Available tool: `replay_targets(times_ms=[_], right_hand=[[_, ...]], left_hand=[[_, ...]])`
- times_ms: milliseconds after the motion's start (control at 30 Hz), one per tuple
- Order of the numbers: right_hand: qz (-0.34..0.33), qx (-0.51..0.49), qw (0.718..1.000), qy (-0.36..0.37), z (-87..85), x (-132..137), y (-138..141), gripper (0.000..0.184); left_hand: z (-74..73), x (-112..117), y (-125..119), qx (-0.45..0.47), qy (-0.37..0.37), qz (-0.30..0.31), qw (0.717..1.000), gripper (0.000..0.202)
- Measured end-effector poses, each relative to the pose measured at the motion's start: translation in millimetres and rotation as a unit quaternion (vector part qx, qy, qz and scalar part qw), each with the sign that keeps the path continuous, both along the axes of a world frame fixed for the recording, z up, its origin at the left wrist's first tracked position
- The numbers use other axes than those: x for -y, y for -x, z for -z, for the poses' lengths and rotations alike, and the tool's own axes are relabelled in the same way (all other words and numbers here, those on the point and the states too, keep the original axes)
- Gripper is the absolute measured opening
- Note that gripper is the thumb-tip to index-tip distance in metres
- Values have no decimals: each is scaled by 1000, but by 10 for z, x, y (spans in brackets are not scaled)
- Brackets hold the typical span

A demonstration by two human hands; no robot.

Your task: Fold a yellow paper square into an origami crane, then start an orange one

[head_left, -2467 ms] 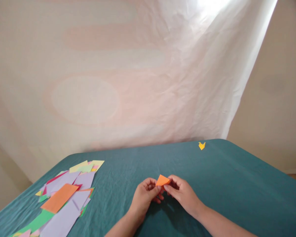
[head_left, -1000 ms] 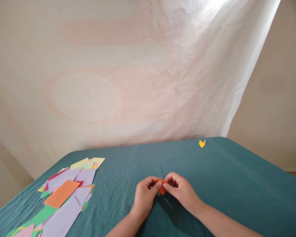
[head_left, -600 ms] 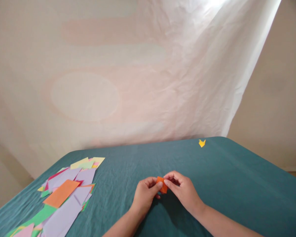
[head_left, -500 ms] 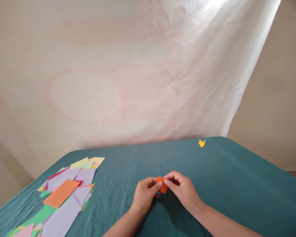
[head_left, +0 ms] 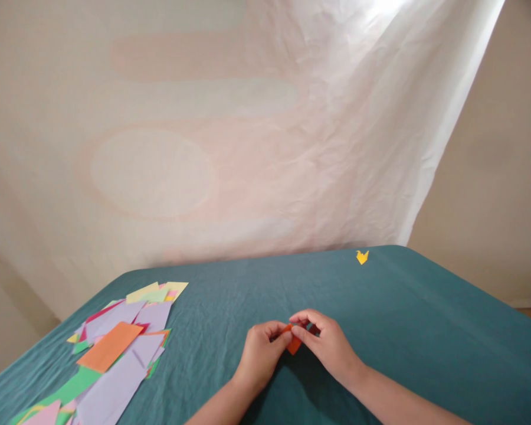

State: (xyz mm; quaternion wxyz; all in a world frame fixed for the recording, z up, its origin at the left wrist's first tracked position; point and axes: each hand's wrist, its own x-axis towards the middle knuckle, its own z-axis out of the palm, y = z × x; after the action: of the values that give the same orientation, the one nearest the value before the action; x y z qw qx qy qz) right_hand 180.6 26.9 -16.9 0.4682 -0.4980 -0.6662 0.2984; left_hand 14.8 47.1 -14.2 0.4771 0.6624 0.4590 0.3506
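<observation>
A small folded piece of orange paper (head_left: 294, 345) is held between my two hands, just above the table. My left hand (head_left: 262, 353) pinches its left side with thumb and forefinger. The thumb and fingertips of my right hand (head_left: 327, 339) close on its upper right part. Fingers cover much of the paper, so its exact folds cannot be made out. Farther back on the right lies a yellow origami crane (head_left: 362, 257), apart from both hands.
A loose, overlapping pile of coloured paper sheets (head_left: 112, 386) covers the left side of the table, with an orange sheet (head_left: 110, 347) on top. The teal tablecloth (head_left: 425, 330) reaches back to a hanging pale sheet (head_left: 256, 177).
The orange paper has turned and dropped slightly between my fingers. My right hand has shifted a little left and its fingertips now reach over the paper's top. The pile and crane are unmoved.
</observation>
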Motion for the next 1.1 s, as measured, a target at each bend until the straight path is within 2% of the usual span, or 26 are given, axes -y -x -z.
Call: replay_targets(times_ms=[167,400,633,833,933,1100], right_hand=[[-15,12,1000,-19,-24,21,20,16],[-19,-13,1000,-2,67,-19,3,13],[-34,8,999,20,44,-20,-18,14],[-48,23,998,32,30,-19,-38,16],[-42,21,998,45,37,-29,-46,18],[-57,9,996,64,46,-41,-42,19]], left_hand=[[-22,22,-11,-43,-32,1,999,15],[14,-16,-1,-27,-8,-10,1000,17],[-17,24,13,-127,-87,-14,988,15],[-72,24,42,-135,-128,-17,982,14],[-54,-26,68,-97,-96,-30,990,16],[45,-113,89,10,11,-49,999,22]])
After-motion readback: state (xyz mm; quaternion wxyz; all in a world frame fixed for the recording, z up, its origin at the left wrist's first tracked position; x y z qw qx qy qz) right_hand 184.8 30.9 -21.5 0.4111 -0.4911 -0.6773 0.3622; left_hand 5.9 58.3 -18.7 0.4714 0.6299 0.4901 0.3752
